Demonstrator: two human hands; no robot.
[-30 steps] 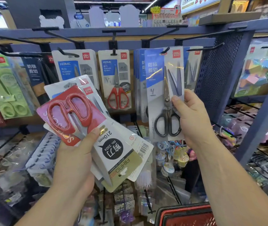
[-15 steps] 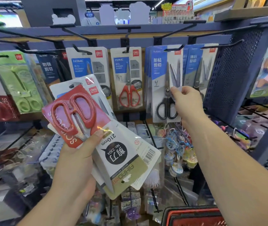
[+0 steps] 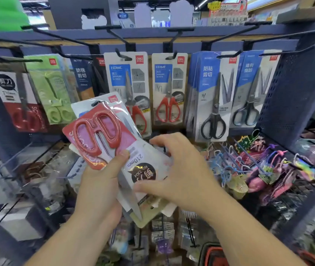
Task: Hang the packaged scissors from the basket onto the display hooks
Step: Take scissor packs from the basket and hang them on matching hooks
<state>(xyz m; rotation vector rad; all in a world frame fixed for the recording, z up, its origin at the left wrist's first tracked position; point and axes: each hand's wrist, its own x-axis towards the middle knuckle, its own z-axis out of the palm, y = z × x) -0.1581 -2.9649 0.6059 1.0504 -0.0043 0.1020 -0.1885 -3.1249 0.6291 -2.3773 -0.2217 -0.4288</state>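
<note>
- Far left: a hanging red-and-white pack (image 3: 19, 100) holds red-handled scissors; its black bubble reads "剪刀".
- Beside it hang a green pack (image 3: 50, 89) with a red "deli" tag and a dark pack (image 3: 83, 77) reading "防锈剪切".
- Left hand (image 3: 99, 191): it grips a fan of scissor packs from below, with the thumb pressed flat on the top pack (image 3: 105, 135). That pack lies tilted, red handles uppermost, and reads "210mm" and "NO.2304".
- Centre: two "deli" packs marked "HOME" (image 3: 169, 83) hang on display hooks (image 3: 123, 55), one partly behind the fan.
- Right hand (image 3: 181, 175): its fingers are bent and spread over the lower right of the top pack, thumb on its face. Motion blur hides whether they pinch it.
- Right of centre: a row of blue packs (image 3: 211, 93) reading "防粘剪切" hangs with black-handled scissors in front, beside a pack of grey-blue-handled scissors (image 3: 248, 96).
- Bottom edge: the red-rimmed basket (image 3: 213, 253); its contents cannot be seen.
- Far right: wire shelves (image 3: 291, 191) carry colourful small goods.
</note>
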